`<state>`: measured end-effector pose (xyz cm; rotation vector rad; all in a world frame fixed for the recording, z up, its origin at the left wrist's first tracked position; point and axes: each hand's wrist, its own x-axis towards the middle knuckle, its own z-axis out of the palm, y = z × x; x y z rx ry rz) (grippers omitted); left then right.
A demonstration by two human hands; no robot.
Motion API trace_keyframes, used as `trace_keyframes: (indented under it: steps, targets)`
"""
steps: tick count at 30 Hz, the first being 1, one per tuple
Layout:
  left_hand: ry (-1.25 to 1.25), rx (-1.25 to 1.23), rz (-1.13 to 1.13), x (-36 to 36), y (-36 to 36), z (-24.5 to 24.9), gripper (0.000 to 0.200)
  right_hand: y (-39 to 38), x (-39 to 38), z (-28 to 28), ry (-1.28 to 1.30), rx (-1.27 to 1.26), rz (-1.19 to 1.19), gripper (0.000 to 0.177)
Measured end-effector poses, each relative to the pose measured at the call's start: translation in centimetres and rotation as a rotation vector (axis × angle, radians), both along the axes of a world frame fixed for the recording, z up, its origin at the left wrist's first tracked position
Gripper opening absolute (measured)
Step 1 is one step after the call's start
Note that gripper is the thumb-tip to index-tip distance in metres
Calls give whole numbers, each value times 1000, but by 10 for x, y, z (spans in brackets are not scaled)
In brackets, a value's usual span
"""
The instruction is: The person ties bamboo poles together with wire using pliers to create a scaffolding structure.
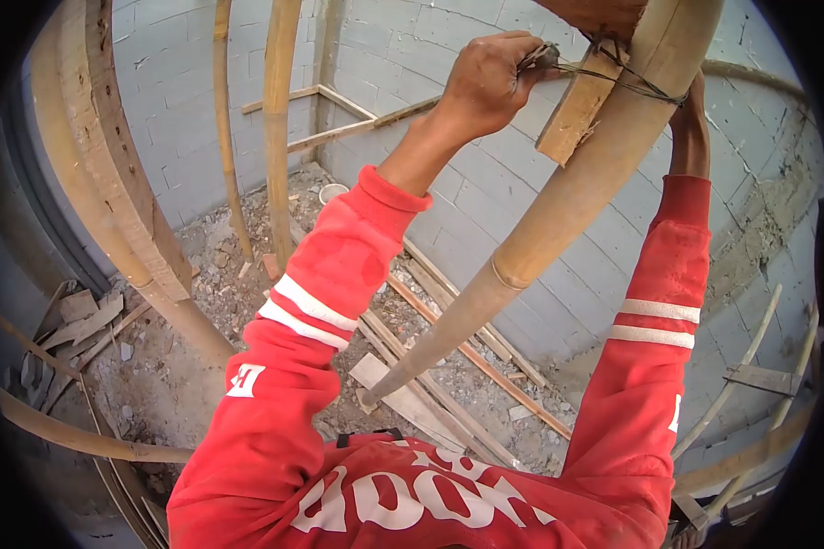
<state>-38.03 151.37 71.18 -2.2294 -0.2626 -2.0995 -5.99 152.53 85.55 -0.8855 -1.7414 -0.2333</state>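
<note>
A thick bamboo pole (513, 252) runs from the floor up to the upper right. Dark wire (645, 89) wraps round it and a short wood block (581, 110) lying against its left side. My left hand (494, 82) is closed on the bunched wire end, left of the block. Behind the pole's right side is my right hand (692, 102), its fingers mostly hidden by the bamboo. A reddish-brown board (595, 16) sits above the block at the top edge.
Grey block walls (384, 55) surround the space. More upright bamboo poles (279, 119) and a thick timber (124, 156) stand at left. Loose planks (471, 343) lie on the rubble floor. A bamboo ladder (760, 380) is at right.
</note>
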Motion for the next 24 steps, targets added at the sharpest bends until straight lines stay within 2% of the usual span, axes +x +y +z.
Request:
trace_keyframes:
  steps: [3, 5, 7, 9, 12, 13, 15, 17, 18, 21, 24]
  targets:
    - [-111, -144, -280, 14, -3, -7, 9, 0, -3, -6, -38, -18, -68, 38]
    - [-86, -268, -440, 13, 6, 2, 30, -9, -18, -9, -6, -46, -90, 39]
    - [35, -220, -507, 3, 12, 4, 25, -17, -29, -11, 17, -60, -111, 39]
    - [17, -48, -724, 5, 26, 1, 22, -28, -41, -18, 36, -60, -125, 40]
    - [-13, -191, -682, -2, 4, -10, 21, -47, -61, -32, 53, -38, -123, 40]
    - [-121, -84, -413, -2, -15, -17, 21, -49, -67, -37, 60, -32, -111, 40]
    - [-213, 1, -129, 5, -4, -17, 22, -61, -74, -44, 82, -18, -82, 41]
    - [-358, 123, -383, 40, 32, -10, 27, -76, -76, -53, 127, -7, -36, 41]
    - [-332, 205, -289, 44, 41, -14, 31, -71, -74, -58, 146, -6, -10, 41]
    - [-704, 340, 251, 83, 28, -20, 28, -86, -71, -73, 230, -25, 87, 42]
    - [-696, 319, 139, 83, 14, -35, 25, -85, -65, -86, 299, -39, 173, 43]
